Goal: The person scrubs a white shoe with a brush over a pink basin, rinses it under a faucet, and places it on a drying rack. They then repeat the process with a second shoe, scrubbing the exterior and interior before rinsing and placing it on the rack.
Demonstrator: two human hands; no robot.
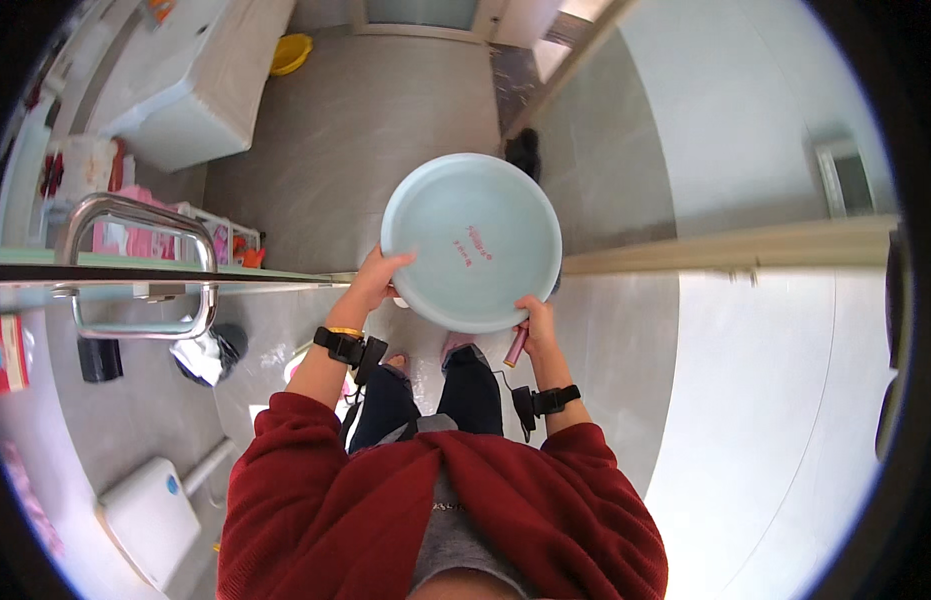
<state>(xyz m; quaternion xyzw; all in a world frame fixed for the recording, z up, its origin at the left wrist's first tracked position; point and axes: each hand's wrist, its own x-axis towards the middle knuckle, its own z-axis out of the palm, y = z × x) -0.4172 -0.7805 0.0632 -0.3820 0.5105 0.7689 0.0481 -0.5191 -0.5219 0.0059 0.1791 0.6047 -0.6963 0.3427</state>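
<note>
A round pale blue plastic basin is held out in front of me, its inside facing up, with red writing on its bottom. My left hand grips the rim at the lower left, the thumb lying over the edge. At the lower right of the rim, my right hand holds on too. That same hand also has a slim pink cylindrical object with a gold-coloured end, which sticks out below the basin. Fingers under the basin are hidden.
Left of me, a glass door with a chrome handle stands edge-on. Beyond it are a white cabinet, a yellow basin and a rack of items. A lined bin and white cistern lie lower left. A door frame runs right.
</note>
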